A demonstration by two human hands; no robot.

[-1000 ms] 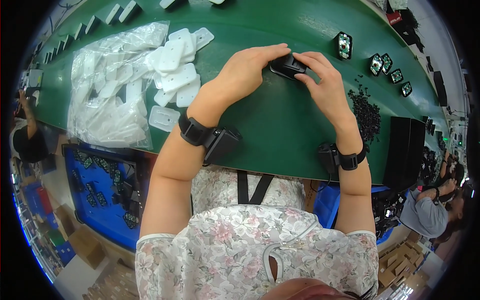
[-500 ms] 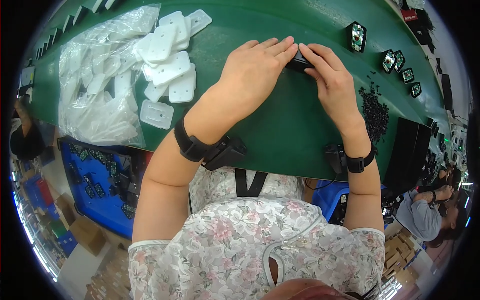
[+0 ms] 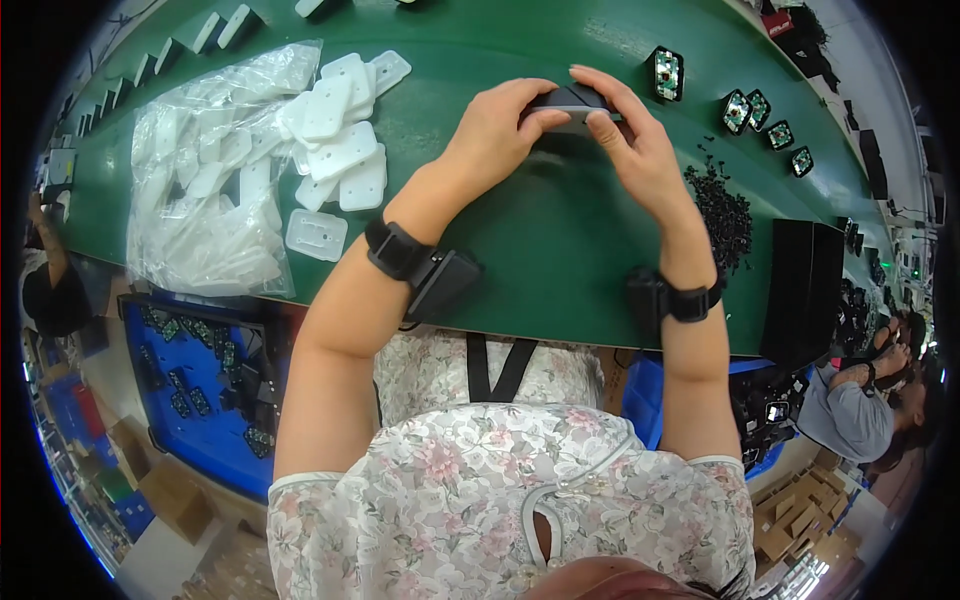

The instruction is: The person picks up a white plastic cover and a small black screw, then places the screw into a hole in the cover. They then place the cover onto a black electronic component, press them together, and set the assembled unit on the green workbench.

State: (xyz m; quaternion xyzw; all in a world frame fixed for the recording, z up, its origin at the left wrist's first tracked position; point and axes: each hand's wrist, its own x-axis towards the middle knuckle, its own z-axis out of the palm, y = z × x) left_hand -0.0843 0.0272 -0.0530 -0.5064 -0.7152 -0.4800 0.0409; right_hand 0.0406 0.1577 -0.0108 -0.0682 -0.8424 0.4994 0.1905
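Observation:
Both my hands grip a small black plastic housing with a pale strip along its near edge, above the far middle of the green table. My left hand is closed around its left end, thumb on the near side. At the other end, my right hand is closed with fingers over the far side and thumb against the near edge. To the left lies a heap of white plastic plates. One separate plate rests nearer to me. Right of my right hand is a pile of small black screws.
A clear plastic bag of white plates covers the table's left. Black housings with green circuit boards stand at the far right. A black box is at the right edge, a blue tray of boards at lower left.
My left hand has come off the top of the housing to its left end. The housing's pale edge now shows between both hands. The whole view has shifted slightly.

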